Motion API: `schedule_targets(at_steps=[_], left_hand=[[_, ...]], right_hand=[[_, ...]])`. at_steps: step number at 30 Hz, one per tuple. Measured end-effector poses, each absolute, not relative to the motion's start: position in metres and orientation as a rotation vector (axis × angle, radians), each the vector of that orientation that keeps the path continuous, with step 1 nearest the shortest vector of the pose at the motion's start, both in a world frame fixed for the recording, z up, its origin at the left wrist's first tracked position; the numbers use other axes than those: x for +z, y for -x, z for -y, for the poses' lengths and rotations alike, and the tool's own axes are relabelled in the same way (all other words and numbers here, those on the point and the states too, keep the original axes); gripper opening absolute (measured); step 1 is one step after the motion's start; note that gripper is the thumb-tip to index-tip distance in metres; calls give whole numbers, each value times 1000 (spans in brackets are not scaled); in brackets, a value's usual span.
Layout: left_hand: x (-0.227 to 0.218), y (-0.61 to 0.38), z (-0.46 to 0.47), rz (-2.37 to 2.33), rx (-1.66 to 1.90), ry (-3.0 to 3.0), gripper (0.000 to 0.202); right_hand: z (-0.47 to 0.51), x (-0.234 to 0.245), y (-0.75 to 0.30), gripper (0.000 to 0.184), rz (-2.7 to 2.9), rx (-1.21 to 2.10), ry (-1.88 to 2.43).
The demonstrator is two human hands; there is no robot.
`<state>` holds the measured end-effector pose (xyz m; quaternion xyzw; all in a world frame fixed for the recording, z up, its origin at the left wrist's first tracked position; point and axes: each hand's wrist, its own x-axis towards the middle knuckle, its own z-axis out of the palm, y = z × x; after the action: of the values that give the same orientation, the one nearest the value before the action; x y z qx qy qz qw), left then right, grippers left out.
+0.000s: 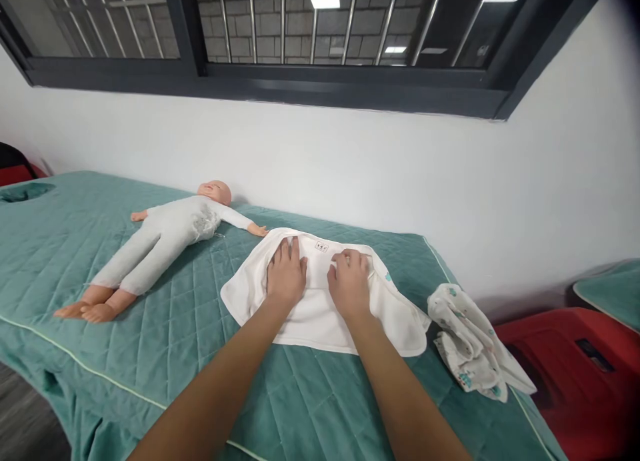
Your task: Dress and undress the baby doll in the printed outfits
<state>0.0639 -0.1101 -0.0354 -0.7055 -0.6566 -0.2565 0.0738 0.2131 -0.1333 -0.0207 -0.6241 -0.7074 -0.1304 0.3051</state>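
A white baby garment (315, 314) lies spread on the green quilted cover, a small printed label near its far edge and green print showing along its right side. My left hand (287, 272) rests on its left part, fingers stretched out and palm down. On the right part, my right hand (350, 281) touches the cloth with loosely bent fingers and the thumb apart. Whatever lies beneath the fingertips is hidden. A baby doll (175, 231) in a white suit is on its back to the left, one hand close to the garment's far left edge.
A crumpled white cloth with green print (470, 341) sits at the right edge of the bed cover (185, 354). Beyond it stands a red plastic chair or stool (575, 367). The white wall (350, 161) and a barred window (320, 27) border the far side.
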Motion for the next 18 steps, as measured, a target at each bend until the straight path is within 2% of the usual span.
schedule_targets(at_steps=[3, 14, 18], left_hand=[[-34, -64, 111, 1957, -762, 2095, 56], [-32, -65, 114, 1939, -753, 2071, 54], [-34, -65, 114, 1954, -748, 2054, 55]], right_hand=[[132, -25, -212, 26, 1988, -191, 1667], [127, -35, -206, 68, 1924, -87, 2091], [127, -35, -204, 77, 1950, -36, 2134]])
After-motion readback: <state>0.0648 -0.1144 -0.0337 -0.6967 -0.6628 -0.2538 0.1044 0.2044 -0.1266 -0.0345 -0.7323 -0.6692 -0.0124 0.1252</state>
